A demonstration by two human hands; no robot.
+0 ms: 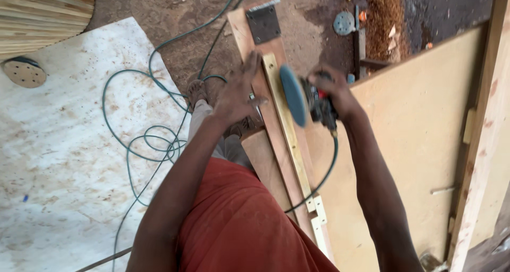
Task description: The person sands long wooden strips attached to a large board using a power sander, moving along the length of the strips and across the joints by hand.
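The right hand [332, 91] is gripping a blue-disc electric sander [303, 98], lifted; the left hand [240, 94], open-palmed, is pressing the long reddish wooden plank [276, 139], sanding unfinished.

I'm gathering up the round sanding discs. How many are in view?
3: one mounted on the sander in the right hand, one on the ground at top, one tan disc at far left. Others may be hidden.

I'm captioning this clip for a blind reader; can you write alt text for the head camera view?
A person's right hand holds a corded disc sander, its blue pad lifted off a long wooden board, while the left hand lies flat on the board. A green cable loops over the floor.
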